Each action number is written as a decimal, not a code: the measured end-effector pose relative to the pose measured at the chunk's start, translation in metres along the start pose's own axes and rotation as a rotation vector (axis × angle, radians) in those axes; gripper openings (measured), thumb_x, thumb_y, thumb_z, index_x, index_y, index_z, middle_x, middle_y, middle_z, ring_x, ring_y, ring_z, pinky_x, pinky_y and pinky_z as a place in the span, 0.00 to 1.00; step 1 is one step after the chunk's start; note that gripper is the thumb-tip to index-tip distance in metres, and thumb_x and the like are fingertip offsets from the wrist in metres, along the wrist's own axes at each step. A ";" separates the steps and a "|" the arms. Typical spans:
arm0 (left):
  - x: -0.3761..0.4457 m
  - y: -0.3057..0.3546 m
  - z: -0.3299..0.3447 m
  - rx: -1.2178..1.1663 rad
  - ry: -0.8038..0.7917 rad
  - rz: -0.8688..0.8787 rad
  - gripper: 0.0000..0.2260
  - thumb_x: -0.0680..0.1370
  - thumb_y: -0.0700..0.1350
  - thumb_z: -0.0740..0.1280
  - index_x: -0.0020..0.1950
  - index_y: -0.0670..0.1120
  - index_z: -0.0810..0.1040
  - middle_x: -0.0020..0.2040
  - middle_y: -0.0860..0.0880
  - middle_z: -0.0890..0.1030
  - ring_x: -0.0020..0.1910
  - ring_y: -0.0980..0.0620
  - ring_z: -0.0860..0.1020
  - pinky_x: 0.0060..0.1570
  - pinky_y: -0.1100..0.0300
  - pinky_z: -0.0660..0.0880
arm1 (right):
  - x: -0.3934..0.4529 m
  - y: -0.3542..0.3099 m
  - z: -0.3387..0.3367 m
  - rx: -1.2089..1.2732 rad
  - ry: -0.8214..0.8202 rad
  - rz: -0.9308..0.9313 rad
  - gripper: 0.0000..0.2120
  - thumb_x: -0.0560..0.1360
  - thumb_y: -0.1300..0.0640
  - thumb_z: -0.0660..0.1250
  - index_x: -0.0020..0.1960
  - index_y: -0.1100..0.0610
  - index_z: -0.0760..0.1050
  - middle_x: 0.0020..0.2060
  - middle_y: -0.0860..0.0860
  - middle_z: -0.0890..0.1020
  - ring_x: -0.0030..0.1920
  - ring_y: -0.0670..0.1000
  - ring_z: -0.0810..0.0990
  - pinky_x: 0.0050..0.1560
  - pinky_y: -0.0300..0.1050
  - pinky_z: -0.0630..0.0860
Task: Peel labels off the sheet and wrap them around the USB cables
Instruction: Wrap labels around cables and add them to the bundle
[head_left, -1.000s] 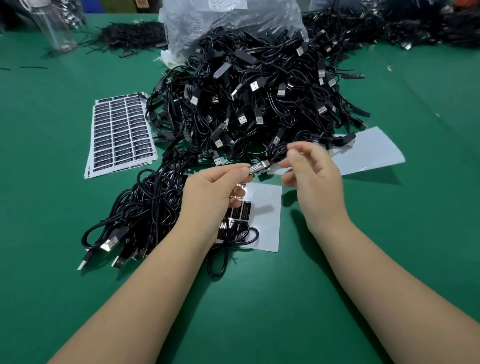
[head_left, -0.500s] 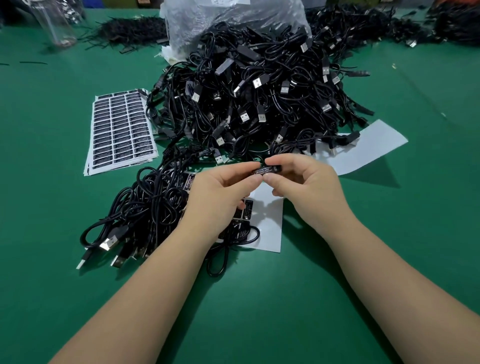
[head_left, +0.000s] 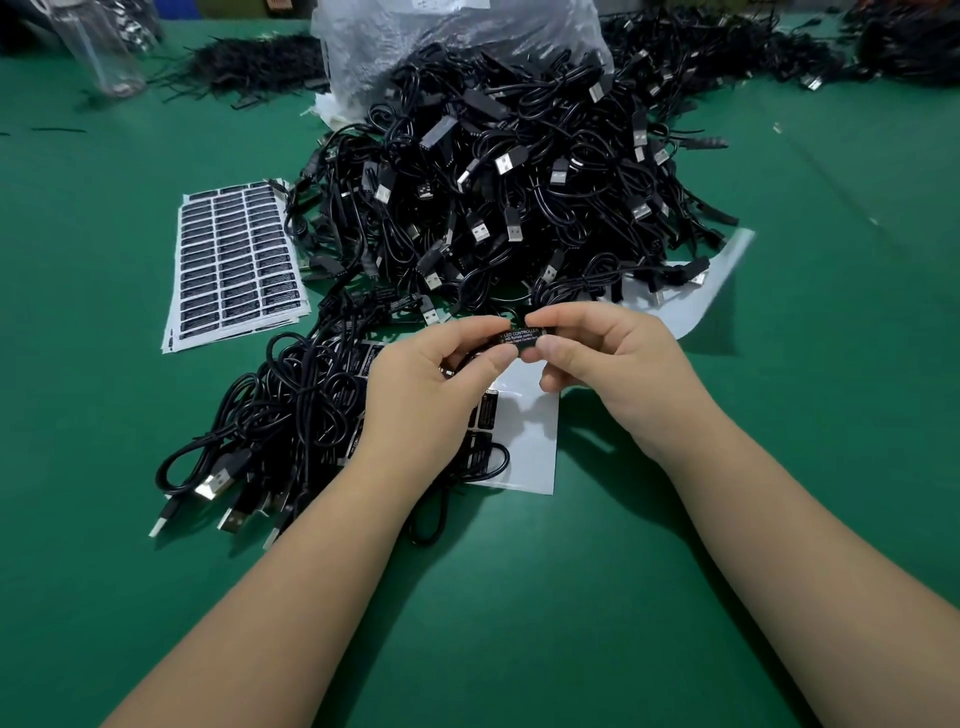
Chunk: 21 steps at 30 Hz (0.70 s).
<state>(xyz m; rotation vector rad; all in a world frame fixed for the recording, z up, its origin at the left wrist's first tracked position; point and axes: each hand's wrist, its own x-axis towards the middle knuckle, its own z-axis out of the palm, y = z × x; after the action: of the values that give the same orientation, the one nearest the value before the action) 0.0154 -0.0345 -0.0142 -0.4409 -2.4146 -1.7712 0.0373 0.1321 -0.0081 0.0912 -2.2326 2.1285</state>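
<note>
The left hand (head_left: 431, 384) and the right hand (head_left: 613, 364) meet fingertip to fingertip above the label sheet (head_left: 524, 441), both pinching one black label (head_left: 521, 336) that sits on a USB cable (head_left: 467, 467). The label's long axis runs left to right, spanning the gap between the two thumbs; its printed face points toward the camera. The left hand clamps the label's left end, the right hand its right end, so neither hand is nearer than the other. Whether the label is fully closed around the cable cannot be told, because the fingers cover the back. Judged from this grip, pressing the wrap shut is the step in hand. A few labels remain on the sheet, directly below the left hand. Left of the sheet lies a bundle of labelled cables (head_left: 291, 415); beyond the sheet rises the main cable pile (head_left: 509, 187). A full stack of label sheets (head_left: 236, 260) lies to the far left of the sheet. The green surface (head_left: 519, 597) nearer the person offers open room.
</note>
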 end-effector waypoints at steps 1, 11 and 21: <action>0.000 -0.001 0.000 -0.019 0.010 -0.011 0.12 0.73 0.43 0.73 0.45 0.62 0.80 0.33 0.67 0.79 0.33 0.67 0.75 0.39 0.73 0.71 | 0.000 0.000 0.001 0.001 0.009 0.000 0.10 0.76 0.66 0.66 0.50 0.52 0.79 0.36 0.49 0.85 0.32 0.47 0.80 0.40 0.38 0.78; -0.001 -0.002 -0.001 -0.021 0.027 0.019 0.13 0.72 0.43 0.74 0.44 0.63 0.80 0.35 0.68 0.79 0.34 0.66 0.74 0.40 0.74 0.70 | -0.002 0.000 0.004 0.032 0.079 0.008 0.08 0.77 0.64 0.65 0.49 0.52 0.78 0.36 0.50 0.84 0.31 0.48 0.79 0.39 0.40 0.78; -0.001 0.000 -0.001 0.061 0.024 0.041 0.14 0.73 0.45 0.73 0.44 0.66 0.78 0.39 0.71 0.80 0.38 0.69 0.76 0.44 0.75 0.70 | -0.003 0.000 0.006 -0.044 0.093 0.027 0.07 0.76 0.65 0.66 0.48 0.54 0.79 0.34 0.49 0.84 0.31 0.47 0.80 0.38 0.37 0.77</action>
<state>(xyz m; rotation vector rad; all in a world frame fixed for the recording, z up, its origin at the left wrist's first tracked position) 0.0161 -0.0356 -0.0140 -0.4561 -2.4179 -1.6714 0.0398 0.1261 -0.0085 -0.0393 -2.2390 2.0498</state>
